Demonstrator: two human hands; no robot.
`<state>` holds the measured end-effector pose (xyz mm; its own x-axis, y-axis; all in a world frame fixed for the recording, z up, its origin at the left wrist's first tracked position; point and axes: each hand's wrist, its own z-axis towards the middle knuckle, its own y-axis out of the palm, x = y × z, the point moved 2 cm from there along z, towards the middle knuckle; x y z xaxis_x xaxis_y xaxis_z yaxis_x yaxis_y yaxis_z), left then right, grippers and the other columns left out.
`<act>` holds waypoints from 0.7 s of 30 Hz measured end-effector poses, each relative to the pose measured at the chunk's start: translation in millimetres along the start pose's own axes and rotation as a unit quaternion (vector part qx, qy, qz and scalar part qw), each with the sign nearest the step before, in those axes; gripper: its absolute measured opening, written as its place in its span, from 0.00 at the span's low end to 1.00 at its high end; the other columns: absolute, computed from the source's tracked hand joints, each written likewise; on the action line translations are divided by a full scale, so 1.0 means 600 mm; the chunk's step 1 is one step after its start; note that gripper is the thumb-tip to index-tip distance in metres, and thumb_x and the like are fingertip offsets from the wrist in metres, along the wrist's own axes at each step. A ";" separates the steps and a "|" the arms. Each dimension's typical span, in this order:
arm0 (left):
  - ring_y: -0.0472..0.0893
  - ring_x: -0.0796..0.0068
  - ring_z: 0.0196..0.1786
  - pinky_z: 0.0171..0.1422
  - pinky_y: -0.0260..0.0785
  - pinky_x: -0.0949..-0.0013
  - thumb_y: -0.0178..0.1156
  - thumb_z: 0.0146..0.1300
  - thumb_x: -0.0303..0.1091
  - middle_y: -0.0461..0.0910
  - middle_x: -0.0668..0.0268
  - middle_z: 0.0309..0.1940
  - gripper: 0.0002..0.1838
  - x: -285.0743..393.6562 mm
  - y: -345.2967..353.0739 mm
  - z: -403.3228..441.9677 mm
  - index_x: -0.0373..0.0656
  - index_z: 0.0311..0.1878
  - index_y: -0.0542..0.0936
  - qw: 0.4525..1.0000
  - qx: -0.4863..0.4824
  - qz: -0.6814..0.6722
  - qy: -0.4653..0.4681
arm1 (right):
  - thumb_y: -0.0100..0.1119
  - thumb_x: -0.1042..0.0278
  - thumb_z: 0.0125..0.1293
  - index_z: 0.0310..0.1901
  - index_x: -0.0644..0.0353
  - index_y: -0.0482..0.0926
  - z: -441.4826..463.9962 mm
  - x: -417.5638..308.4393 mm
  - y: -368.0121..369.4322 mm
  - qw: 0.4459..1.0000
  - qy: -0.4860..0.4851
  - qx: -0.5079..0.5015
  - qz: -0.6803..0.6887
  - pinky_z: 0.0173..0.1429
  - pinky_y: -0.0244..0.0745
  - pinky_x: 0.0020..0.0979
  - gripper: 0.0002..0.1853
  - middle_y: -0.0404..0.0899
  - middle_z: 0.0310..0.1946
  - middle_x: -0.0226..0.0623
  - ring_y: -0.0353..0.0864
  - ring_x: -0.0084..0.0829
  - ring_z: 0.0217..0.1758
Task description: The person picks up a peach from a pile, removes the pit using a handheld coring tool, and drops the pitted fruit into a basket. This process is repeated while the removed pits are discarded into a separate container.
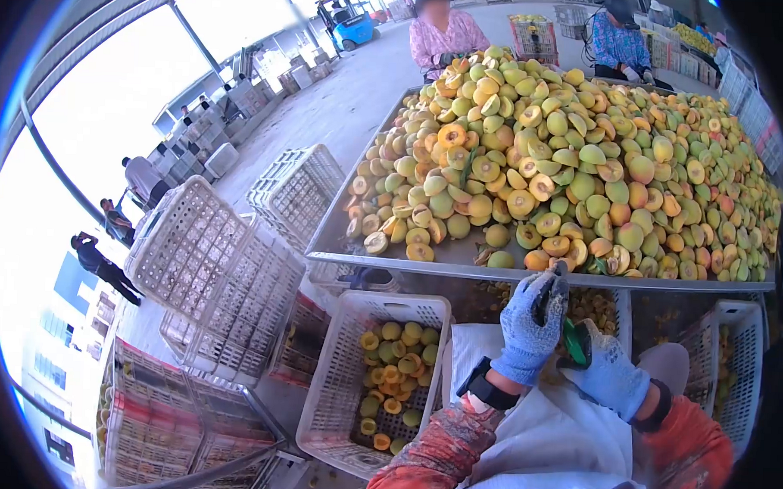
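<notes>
A large heap of halved and whole yellow-green fruit covers the metal table. My left hand, in a blue-grey glove with dark fingertips, is at the table's near edge, its fingers curled together; whatever they hold, if anything, is too small to name. Just right of it and lower, my right hand, also gloved, is closed around a green-handled tool. The tool's working end cannot be made out. Below the table edge, left of my hands, a white crate holds fruit halves.
Stacked white crates stand at the left, with red-striped crates below them. Another crate is at the right. Two people sit beyond the table. Farther back are a blue forklift and several people.
</notes>
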<state>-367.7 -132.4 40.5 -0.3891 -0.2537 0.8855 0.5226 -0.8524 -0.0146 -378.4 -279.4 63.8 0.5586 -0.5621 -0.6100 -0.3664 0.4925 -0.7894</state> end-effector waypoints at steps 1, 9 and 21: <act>0.79 0.70 0.44 0.48 0.70 0.71 0.57 0.59 0.26 0.80 0.58 0.40 0.13 0.009 -0.003 0.005 0.34 0.47 0.76 0.997 -0.023 -0.005 0.068 | 0.61 0.70 0.51 0.53 0.67 0.65 -0.004 -0.003 -0.008 0.995 -0.030 0.007 0.099 0.27 0.72 0.35 0.27 0.75 0.33 0.46 0.77 0.36 0.22; 0.79 0.77 0.38 0.42 0.71 0.76 0.57 0.59 0.27 0.81 0.63 0.37 0.12 -0.019 -0.019 0.022 0.33 0.45 0.78 0.922 -0.143 -0.195 -0.301 | 0.64 0.69 0.52 0.43 0.62 0.69 0.013 -0.017 -0.020 0.938 0.056 -0.103 0.327 0.18 0.69 0.24 0.18 0.75 0.29 0.34 0.73 0.22 0.17; 0.80 0.64 0.39 0.42 0.76 0.66 0.52 0.65 0.39 0.79 0.55 0.41 0.18 0.024 0.006 -0.019 0.35 0.52 0.73 0.981 -0.068 -0.170 -0.059 | 0.63 0.68 0.53 0.39 0.60 0.70 -0.005 0.012 0.009 0.809 0.204 -0.161 0.528 0.16 0.65 0.23 0.15 0.70 0.20 0.30 0.70 0.22 0.14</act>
<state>-380.0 -144.3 48.3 -0.4294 0.1042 0.8971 0.2687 -0.9336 0.2371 -378.7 -282.8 55.2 -0.4598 -0.1455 -0.8760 -0.6901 0.6794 0.2494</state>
